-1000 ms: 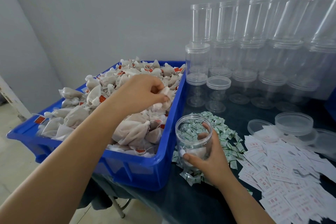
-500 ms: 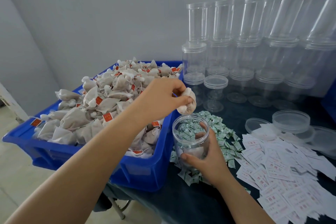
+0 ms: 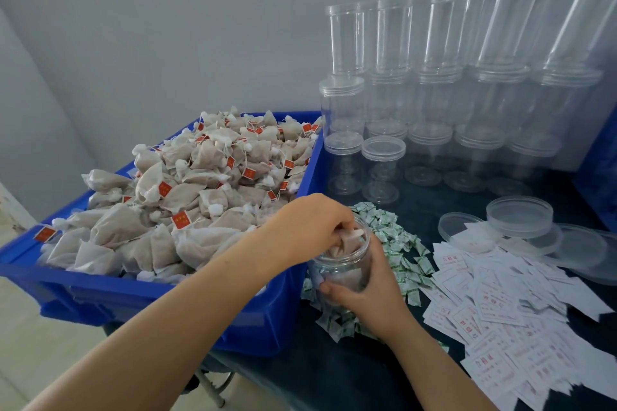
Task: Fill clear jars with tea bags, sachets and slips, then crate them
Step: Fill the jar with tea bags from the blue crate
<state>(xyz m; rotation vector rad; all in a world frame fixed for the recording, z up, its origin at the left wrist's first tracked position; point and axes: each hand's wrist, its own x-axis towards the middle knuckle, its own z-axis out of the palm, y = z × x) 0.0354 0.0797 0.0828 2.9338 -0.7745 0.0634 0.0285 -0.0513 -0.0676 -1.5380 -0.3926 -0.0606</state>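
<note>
A clear open jar point(image 3: 345, 269) stands on the dark table beside the blue crate point(image 3: 273, 320), on a scatter of green-and-white sachets point(image 3: 397, 243). My right hand point(image 3: 370, 290) grips the jar's side. My left hand point(image 3: 310, 230) is over the jar's mouth, its fingertips pinching a tea bag point(image 3: 349, 240) that sits partly inside the jar. More tea bags show through the jar's wall. The crate is heaped with tea bags point(image 3: 200, 197) bearing red tags. White printed slips point(image 3: 500, 307) lie spread to the right.
Stacks of lidded clear jars point(image 3: 434, 103) stand along the back wall, two single ones point(image 3: 382, 170) nearest. Loose clear lids point(image 3: 519, 217) lie right of the sachets. The crate overhangs the table's left edge, above a tiled floor.
My left hand carried a tea bag from the crate rightward and down into the jar's mouth. My right hand kept hold of the jar, which now has more tea bags in it.
</note>
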